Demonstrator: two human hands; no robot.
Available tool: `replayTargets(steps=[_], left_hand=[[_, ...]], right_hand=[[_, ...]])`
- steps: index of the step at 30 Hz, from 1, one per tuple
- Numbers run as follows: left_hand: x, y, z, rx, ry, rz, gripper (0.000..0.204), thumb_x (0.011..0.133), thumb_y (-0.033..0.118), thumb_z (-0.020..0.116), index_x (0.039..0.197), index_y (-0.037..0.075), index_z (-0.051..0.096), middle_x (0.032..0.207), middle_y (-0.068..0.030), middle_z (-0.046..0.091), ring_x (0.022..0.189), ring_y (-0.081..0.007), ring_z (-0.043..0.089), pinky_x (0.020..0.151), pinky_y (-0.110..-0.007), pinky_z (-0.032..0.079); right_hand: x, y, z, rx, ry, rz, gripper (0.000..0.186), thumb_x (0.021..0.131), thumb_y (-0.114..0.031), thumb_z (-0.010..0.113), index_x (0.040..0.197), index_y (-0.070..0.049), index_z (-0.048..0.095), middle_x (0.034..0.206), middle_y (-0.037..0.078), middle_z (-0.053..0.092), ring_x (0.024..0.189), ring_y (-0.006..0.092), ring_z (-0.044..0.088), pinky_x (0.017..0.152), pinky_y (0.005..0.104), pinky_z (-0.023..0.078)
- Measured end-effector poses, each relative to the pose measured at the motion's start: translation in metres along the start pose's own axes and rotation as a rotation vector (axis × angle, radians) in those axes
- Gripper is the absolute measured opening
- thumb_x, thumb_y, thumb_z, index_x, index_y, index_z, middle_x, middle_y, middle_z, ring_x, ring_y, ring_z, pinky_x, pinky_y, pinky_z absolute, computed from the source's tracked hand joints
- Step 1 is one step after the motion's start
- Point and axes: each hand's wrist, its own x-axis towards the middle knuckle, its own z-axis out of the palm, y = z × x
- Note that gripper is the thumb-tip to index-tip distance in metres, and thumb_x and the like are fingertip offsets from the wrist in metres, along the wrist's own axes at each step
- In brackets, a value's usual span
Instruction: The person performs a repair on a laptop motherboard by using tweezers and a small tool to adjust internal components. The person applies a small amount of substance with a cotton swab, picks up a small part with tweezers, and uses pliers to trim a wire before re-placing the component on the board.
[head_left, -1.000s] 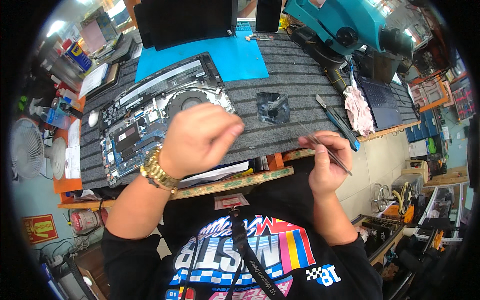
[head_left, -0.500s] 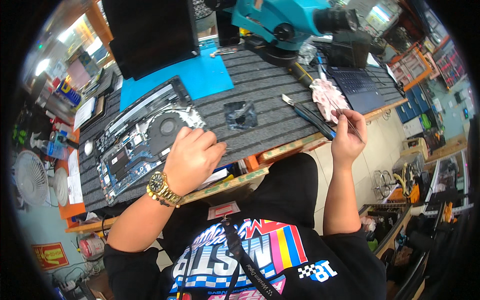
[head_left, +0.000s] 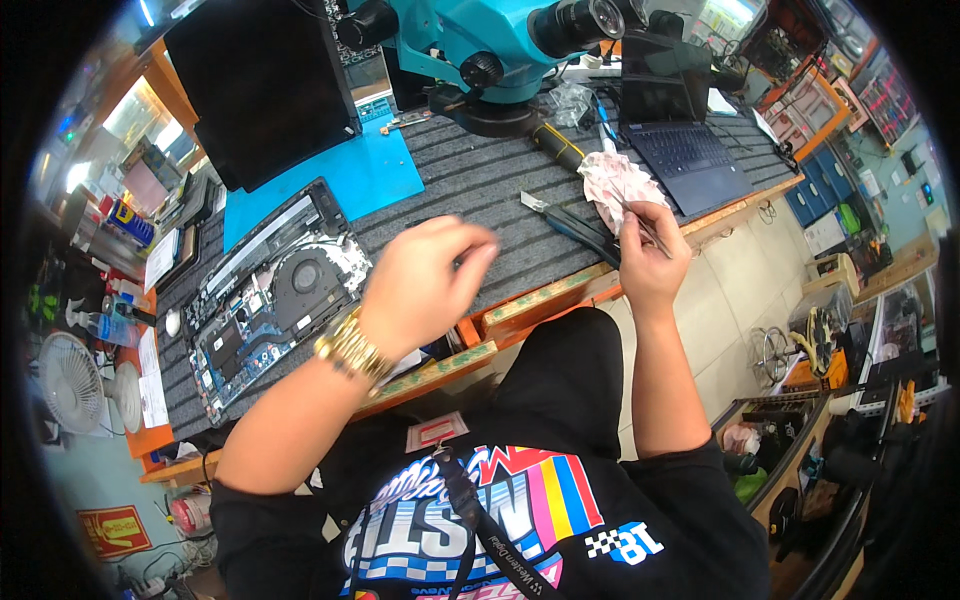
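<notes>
My right hand (head_left: 655, 255) pinches slim metal tweezers (head_left: 655, 238) beside the crumpled pink-white cloth (head_left: 608, 185). My left hand (head_left: 425, 285), with a gold watch at the wrist, hangs over the front of the bench, its fingers curled together. Whatever it may hold is hidden. Left of that hand lies an opened laptop base (head_left: 235, 345), its circuit board and round fan (head_left: 300, 283) exposed. A dark tool with a pale blade-like tip (head_left: 535, 203) rests between my hands. The dark square packet seen earlier is now mostly or wholly behind my left hand.
A teal microscope (head_left: 480, 40) stands at the back. A black panel (head_left: 265, 90) stands on a blue mat (head_left: 385, 180). An open dark laptop (head_left: 690, 165) sits on the right. The bench's wooden front edge (head_left: 540, 300) has an orange drawer part below it.
My left hand has moved right and away from the opened laptop base, over the dark packet. My right hand has come slightly left with the tweezers. The whole view has shifted a little.
</notes>
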Motion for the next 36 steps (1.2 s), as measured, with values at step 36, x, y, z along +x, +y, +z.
replayTargets(steps=[36], left_hand=[[0.15, 0.018, 0.163, -0.716, 0.053, -0.881, 0.041, 0.101, 0.023, 0.064, 0.07, -0.003, 0.073, 0.06, -0.0157, 0.069, 0.047, -0.025, 0.068, 0.044, -0.04, 0.051]], right_hand=[[0.002, 0.042, -0.013, 0.489, -0.057, 0.261, 0.017, 0.111, -0.003, 0.062, 0.126, 0.005, 0.062, 0.119, 0.018, 0.074, 0.106, 0.0242, 0.075, 0.097, 0.037, 0.063]])
